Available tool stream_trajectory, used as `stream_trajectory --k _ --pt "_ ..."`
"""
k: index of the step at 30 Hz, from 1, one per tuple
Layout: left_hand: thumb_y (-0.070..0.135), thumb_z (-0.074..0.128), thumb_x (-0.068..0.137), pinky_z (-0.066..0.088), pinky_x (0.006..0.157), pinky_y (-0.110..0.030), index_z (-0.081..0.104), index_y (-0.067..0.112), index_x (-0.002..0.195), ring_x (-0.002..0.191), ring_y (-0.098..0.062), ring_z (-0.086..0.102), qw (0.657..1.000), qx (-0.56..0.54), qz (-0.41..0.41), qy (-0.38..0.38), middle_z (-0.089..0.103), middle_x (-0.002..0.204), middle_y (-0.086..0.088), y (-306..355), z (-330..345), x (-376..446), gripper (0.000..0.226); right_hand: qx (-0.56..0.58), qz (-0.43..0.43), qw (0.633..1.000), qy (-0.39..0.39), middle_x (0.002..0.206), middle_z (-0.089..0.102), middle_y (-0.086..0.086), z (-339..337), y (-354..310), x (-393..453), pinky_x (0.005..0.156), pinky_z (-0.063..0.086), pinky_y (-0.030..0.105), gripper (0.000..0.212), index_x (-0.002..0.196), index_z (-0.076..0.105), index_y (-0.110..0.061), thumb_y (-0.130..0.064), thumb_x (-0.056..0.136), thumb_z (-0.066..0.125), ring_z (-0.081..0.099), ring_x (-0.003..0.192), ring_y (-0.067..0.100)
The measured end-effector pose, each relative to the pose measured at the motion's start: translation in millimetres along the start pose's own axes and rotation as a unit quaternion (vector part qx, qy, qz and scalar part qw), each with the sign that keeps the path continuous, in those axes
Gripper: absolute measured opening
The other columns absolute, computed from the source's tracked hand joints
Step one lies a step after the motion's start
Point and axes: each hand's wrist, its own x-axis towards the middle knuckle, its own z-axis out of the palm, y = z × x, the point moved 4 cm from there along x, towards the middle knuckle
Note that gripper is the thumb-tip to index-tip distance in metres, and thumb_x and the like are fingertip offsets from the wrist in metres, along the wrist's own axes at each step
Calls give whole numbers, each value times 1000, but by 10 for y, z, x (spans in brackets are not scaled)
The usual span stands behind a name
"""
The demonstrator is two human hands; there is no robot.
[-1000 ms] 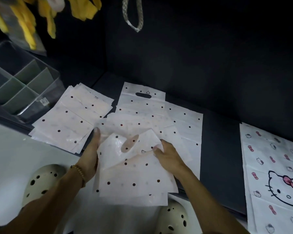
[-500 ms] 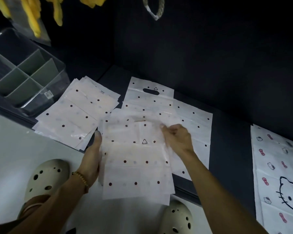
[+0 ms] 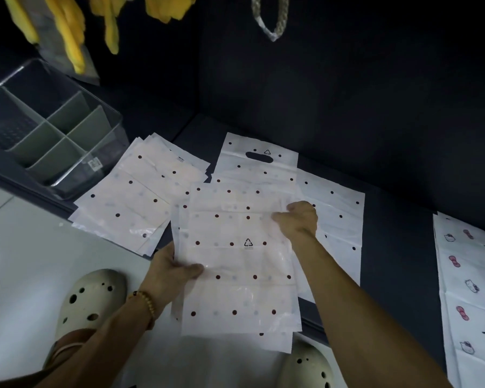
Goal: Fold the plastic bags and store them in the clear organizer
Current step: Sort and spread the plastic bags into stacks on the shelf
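A white plastic bag with dark dots (image 3: 235, 264) lies flat and hangs over the front edge of the dark shelf. My left hand (image 3: 170, 268) pinches its left edge, thumb on top. My right hand (image 3: 298, 219) grips its upper right part with curled fingers. More dotted bags lie beneath it, one showing a handle slot (image 3: 259, 156). A second pile of dotted bags (image 3: 140, 191) lies to the left. The clear organizer (image 3: 53, 133) with grey dividers stands at the far left of the shelf, its visible compartments holding nothing.
A white sheet with cat faces and pink bows (image 3: 471, 289) lies at the right. Yellow items (image 3: 70, 32) and a braided loop (image 3: 272, 21) hang above. The dark back wall is close. Cream clogs (image 3: 87, 301) stand on the pale floor below.
The bag was crumpled and lifted a second ago; it is spread flat now. My right hand moved up to its upper right. My left hand slid down its left edge.
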Motion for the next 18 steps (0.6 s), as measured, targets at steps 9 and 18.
stream_trajectory --k 9,18 --pt "-10 68 74 54 66 -27 69 13 98 82 -21 71 1000 17 -1 -22 75 89 -1 -12 -43 60 34 212 56 976 -13 134 54 12 -188 -15 77 103 43 37 46 135 50 -6 -26 94 58 54 120 31" --pt "-13 52 73 50 56 -29 67 10 89 69 -25 65 996 -52 -71 23 72 75 -5 -56 62 82 32 512 177 839 53 117 63 27 -1136 413 -161 56 58 34 35 119 62 -5 1 90 44 67 75 26"
